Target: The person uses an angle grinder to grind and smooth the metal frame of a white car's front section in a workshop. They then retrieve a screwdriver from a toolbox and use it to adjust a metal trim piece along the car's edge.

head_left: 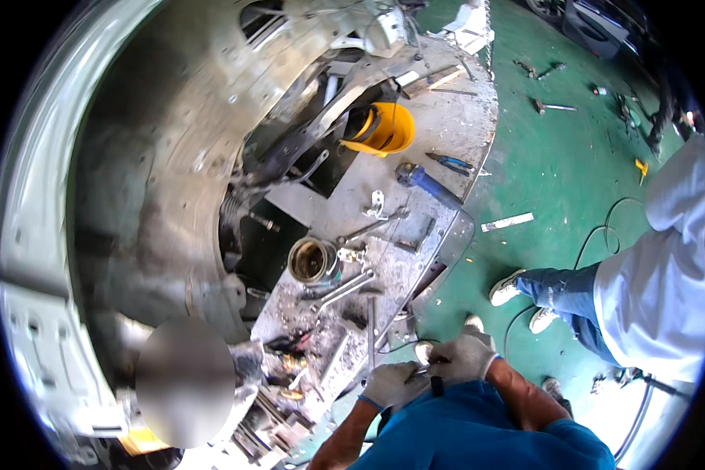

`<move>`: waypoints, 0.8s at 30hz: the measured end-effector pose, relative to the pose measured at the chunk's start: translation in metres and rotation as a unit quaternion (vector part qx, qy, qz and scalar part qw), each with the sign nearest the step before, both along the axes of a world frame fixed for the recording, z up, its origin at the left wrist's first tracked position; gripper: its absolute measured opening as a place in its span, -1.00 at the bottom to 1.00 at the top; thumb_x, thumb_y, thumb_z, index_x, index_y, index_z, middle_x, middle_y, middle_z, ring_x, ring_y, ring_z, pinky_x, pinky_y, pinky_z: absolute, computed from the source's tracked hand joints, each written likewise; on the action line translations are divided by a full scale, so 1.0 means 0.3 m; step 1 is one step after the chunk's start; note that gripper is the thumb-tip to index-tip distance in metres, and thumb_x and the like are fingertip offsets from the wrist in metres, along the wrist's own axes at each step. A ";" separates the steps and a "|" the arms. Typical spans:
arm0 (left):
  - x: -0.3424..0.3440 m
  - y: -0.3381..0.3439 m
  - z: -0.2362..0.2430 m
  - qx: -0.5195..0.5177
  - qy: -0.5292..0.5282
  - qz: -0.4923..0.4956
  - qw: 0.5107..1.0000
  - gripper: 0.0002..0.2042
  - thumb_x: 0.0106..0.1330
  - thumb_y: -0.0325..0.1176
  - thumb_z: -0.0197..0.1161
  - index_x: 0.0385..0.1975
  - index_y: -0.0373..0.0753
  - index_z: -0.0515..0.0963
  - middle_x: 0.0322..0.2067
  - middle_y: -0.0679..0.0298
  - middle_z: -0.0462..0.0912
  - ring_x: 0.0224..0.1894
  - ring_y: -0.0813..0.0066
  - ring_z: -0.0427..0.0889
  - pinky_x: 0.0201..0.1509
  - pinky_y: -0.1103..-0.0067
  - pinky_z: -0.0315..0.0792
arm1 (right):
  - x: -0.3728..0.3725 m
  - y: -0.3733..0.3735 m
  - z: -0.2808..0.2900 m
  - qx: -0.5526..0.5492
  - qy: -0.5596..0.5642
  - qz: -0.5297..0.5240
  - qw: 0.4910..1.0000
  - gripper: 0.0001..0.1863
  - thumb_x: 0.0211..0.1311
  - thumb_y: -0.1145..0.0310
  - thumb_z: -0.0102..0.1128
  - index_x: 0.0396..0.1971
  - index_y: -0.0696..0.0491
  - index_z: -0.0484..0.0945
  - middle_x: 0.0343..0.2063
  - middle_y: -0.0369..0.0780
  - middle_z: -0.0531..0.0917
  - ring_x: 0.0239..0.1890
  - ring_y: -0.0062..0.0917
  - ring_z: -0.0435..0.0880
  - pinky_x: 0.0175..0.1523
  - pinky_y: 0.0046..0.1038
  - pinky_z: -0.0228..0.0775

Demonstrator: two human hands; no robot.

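My left hand (390,384) and my right hand (462,359), both in pale work gloves, meet in front of my blue shirt at the bottom centre. Their fingers close around a slim metal tool (419,371), whose exact kind I cannot make out. Left of them, a cluttered metal work plate (446,133) holds wrenches (345,290), a can (309,258), a blue angle grinder (427,188), pliers (449,163) and a yellow bucket (399,129).
A stripped car body (157,180) fills the left. Another person in white (650,298) stands close at my right. Tools (552,106) and hoses (607,227) lie on the green floor (540,188). A dark car (587,31) is at the upper right.
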State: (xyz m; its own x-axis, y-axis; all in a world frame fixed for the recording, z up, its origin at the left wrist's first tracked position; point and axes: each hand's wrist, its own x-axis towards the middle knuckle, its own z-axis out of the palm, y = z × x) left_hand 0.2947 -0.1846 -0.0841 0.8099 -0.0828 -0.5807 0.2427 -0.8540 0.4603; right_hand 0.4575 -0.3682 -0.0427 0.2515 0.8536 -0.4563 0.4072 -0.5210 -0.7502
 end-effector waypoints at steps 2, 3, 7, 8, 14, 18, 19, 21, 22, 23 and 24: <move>-0.149 -0.057 -0.018 -0.010 -0.053 0.063 0.997 -0.63 0.42 0.01 0.18 0.03 -0.08 0.63 -0.23 0.08 0.75 -0.22 0.02 0.74 -0.16 0.19 0.58 | -0.045 -0.019 -0.069 0.050 0.080 0.014 0.995 -0.62 0.26 0.06 0.19 -0.15 0.05 0.69 -0.23 -0.01 0.74 -0.11 -0.06 0.70 0.04 -0.15 0.51; -0.198 -0.081 -0.024 -0.008 -0.055 0.091 0.994 -0.64 0.42 0.00 0.18 0.03 -0.08 0.63 -0.23 0.08 0.75 -0.21 0.02 0.74 -0.15 0.19 0.58 | -0.055 -0.030 -0.072 0.050 0.056 0.020 0.997 -0.61 0.28 0.04 0.18 -0.15 0.06 0.69 -0.23 -0.01 0.73 -0.12 -0.06 0.70 0.03 -0.15 0.50; -0.376 -0.193 0.032 0.010 -0.086 0.219 0.972 -0.64 0.40 -0.03 0.19 0.04 -0.07 0.64 -0.17 0.08 0.74 -0.14 0.01 0.73 -0.09 0.17 0.57 | -0.082 -0.084 -0.252 0.123 -0.035 0.169 0.977 -0.62 0.33 0.05 0.20 -0.17 0.08 0.68 -0.24 -0.02 0.72 -0.17 -0.09 0.69 0.01 -0.17 0.50; -0.409 -0.209 0.042 0.019 -0.105 0.253 0.962 -0.64 0.40 -0.04 0.19 0.05 -0.07 0.64 -0.15 0.08 0.74 -0.13 0.01 0.73 -0.07 0.17 0.57 | -0.088 -0.090 -0.217 0.073 0.015 0.154 0.985 -0.62 0.33 0.05 0.21 -0.17 0.08 0.69 -0.25 -0.03 0.72 -0.20 -0.10 0.69 -0.01 -0.17 0.51; -0.552 -0.409 0.133 0.027 -0.081 0.379 0.921 -0.62 0.39 0.02 0.21 0.03 -0.08 0.65 -0.14 0.06 0.74 -0.10 -0.03 0.71 -0.03 0.18 0.57 | -0.207 -0.155 -0.171 0.031 0.274 0.017 0.961 -0.79 0.36 0.31 0.35 -0.17 0.15 0.70 -0.35 -0.25 0.75 -0.30 -0.67 0.64 -0.16 -0.53 0.53; -0.669 -0.579 0.096 0.034 -0.085 0.483 0.871 -0.55 0.36 0.07 0.24 0.06 -0.11 0.64 -0.15 0.02 0.75 -0.08 -0.03 0.73 -0.01 0.21 0.58 | -0.321 -0.153 -0.257 0.103 0.241 0.031 0.964 -0.81 0.36 0.34 0.35 -0.15 0.13 0.71 -0.30 -0.27 0.76 -0.29 -0.67 0.64 -0.11 -0.55 0.55; -0.702 -0.623 0.091 0.039 -0.070 0.509 0.857 -0.55 0.36 0.07 0.24 0.08 -0.11 0.64 -0.15 0.00 0.75 -0.08 -0.03 0.73 0.00 0.21 0.58 | -0.362 -0.155 -0.276 0.104 0.274 0.022 0.956 -0.81 0.36 0.35 0.35 -0.15 0.13 0.71 -0.29 -0.28 0.76 -0.28 -0.67 0.65 -0.09 -0.55 0.56; -0.753 -0.680 0.114 0.037 -0.055 0.546 0.835 -0.54 0.37 0.06 0.24 0.11 -0.11 0.64 -0.14 -0.04 0.75 -0.07 -0.02 0.74 0.03 0.23 0.58 | -0.437 -0.151 -0.297 0.088 0.311 0.014 0.946 -0.84 0.41 0.37 0.30 -0.15 0.11 0.71 -0.26 -0.29 0.76 -0.23 -0.67 0.67 -0.06 -0.54 0.57; -0.777 -0.697 0.133 0.034 -0.043 0.560 0.826 -0.54 0.37 0.06 0.24 0.11 -0.11 0.64 -0.15 -0.04 0.75 -0.07 -0.02 0.74 0.03 0.24 0.58 | -0.479 -0.148 -0.300 0.083 0.382 -0.001 0.920 -0.84 0.42 0.36 0.29 -0.16 0.11 0.71 -0.24 -0.29 0.76 -0.22 -0.68 0.68 -0.05 -0.55 0.56; -0.805 -0.707 0.152 0.031 -0.031 0.574 0.818 -0.54 0.37 0.05 0.24 0.11 -0.12 0.64 -0.15 -0.03 0.75 -0.07 -0.02 0.74 0.03 0.24 0.58 | -0.525 -0.143 -0.303 0.079 0.451 -0.017 0.889 -0.84 0.43 0.35 0.27 -0.16 0.11 0.71 -0.23 -0.30 0.77 -0.21 -0.69 0.68 -0.05 -0.56 0.56; -0.828 -0.724 0.166 0.024 -0.022 0.589 0.807 -0.54 0.37 0.05 0.25 0.10 -0.12 0.64 -0.15 -0.03 0.75 -0.07 -0.02 0.74 0.02 0.24 0.58 | -0.560 -0.141 -0.296 0.072 0.514 -0.030 0.854 -0.83 0.45 0.34 0.26 -0.17 0.11 0.71 -0.22 -0.30 0.77 -0.20 -0.69 0.69 -0.05 -0.57 0.56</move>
State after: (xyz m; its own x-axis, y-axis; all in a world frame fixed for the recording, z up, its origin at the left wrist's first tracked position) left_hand 0.0463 -0.4016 -0.0342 0.3293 0.7819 -0.5293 0.8842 -0.0587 0.4634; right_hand 0.2893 -0.4105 -0.1317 -0.1733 0.9193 -0.3532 -0.5302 -0.3893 -0.7532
